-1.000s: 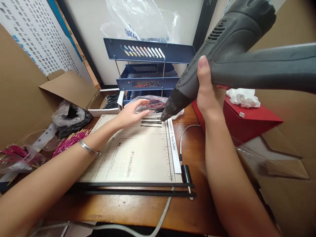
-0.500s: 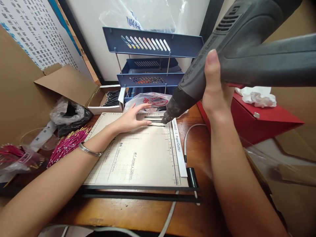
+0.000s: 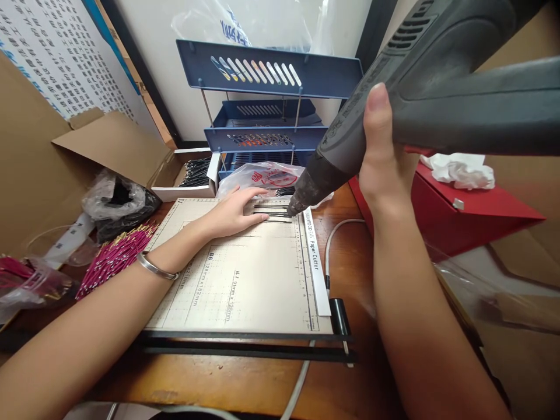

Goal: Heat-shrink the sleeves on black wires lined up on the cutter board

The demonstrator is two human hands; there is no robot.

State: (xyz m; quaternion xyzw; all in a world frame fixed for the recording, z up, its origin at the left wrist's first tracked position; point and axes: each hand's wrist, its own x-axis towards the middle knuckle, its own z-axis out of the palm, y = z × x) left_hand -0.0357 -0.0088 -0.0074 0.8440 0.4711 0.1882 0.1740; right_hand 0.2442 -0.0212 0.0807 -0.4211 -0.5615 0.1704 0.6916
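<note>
My right hand [image 3: 384, 154] grips a dark grey heat gun [image 3: 345, 137], the thumb lying along its body. Its nozzle tilts down to the left, just over the right ends of several thin black wires [image 3: 273, 213]. These wires lie side by side near the far edge of a paper cutter board [image 3: 258, 280]. My left hand [image 3: 234, 214] lies on the board at the wires' left ends, thumb and fingers apart around them. Whether the fingertips press on the wires I cannot tell.
Behind the board stand a plastic bag [image 3: 262, 178] and a blue tiered rack [image 3: 266, 70]. A box of black wires [image 3: 192, 175] is back left, with magenta wires [image 3: 116, 259] nearer. Red box [image 3: 472, 210] at right; a grey cable [image 3: 329, 251] runs beside the cutter.
The view has shifted slightly. The heat gun's nozzle stays over the wires' right ends, and my left hand keeps nearly the same place and pose.
</note>
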